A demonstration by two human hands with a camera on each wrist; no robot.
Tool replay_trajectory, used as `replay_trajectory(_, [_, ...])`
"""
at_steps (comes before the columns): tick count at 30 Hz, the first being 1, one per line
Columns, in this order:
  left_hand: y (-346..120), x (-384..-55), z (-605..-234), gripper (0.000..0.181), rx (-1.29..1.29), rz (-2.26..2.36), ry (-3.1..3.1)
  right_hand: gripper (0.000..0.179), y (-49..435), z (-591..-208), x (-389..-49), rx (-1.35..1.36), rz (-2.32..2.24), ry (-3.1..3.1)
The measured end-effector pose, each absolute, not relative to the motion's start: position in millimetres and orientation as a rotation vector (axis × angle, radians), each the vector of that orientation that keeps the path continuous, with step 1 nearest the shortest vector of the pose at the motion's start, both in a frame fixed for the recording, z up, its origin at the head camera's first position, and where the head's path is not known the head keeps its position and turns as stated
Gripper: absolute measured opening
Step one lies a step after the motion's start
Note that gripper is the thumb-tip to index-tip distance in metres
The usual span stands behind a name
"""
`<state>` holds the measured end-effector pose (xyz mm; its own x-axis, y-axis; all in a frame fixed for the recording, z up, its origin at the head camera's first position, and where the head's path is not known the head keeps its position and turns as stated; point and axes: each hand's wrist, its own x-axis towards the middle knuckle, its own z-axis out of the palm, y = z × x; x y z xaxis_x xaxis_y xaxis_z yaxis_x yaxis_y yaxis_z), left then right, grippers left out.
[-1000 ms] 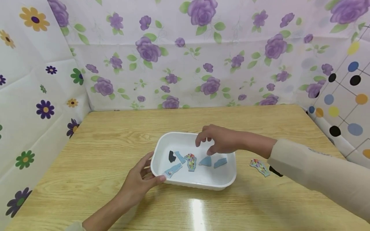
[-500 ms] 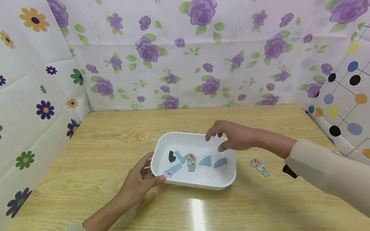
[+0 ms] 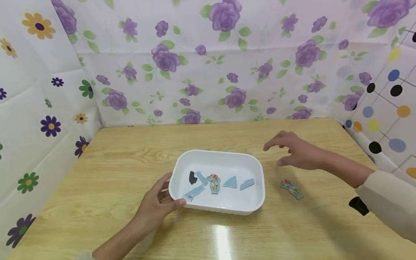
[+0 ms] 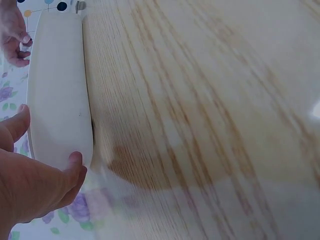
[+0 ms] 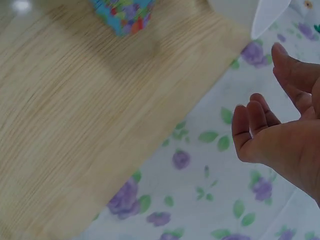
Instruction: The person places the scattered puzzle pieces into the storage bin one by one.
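Note:
My left hand (image 3: 159, 200) grips the left front corner of a white plastic tub (image 3: 260, 180), thumb over the rim and fingers around the outer wall. Inside lie flat pieces: a black one (image 3: 193, 177), a multicoloured one (image 3: 214, 183) and several light blue ones, such as a triangular piece (image 3: 230, 182). My right hand (image 3: 300, 151) hovers past the tub's right side with its fingers loosely bent and nothing between them. Closest below it on the table is another multicoloured piece with light blue edges (image 3: 291, 189), which also appears in the right wrist view.
A black piece (image 3: 359, 206) lies at the right, partly overlapped by my right sleeve (image 3: 386, 202). The wooden table (image 3: 136, 144) is bounded by flower-patterned cloth (image 3: 208, 72) behind and more printed cloth on both sides.
My right hand has moved right, from over the tub to above the table beside it. More of the black piece near my sleeve shows now. My left hand stays on the tub.

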<state>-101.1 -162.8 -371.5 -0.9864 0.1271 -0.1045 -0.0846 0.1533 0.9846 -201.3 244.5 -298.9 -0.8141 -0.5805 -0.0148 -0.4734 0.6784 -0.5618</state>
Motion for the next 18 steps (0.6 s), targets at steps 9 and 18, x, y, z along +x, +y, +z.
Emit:
replay_trajectory(9, [-161,-101,-372,0.086,0.047,1.936,2.265,0.069,287,-318,-197,-0.745,-0.719,2.650])
replay_trajectory(18, [-162,-101,-372,0.086,0.039,1.933,2.263,0.080,303,-336,-187,-0.750,-0.785,2.513])
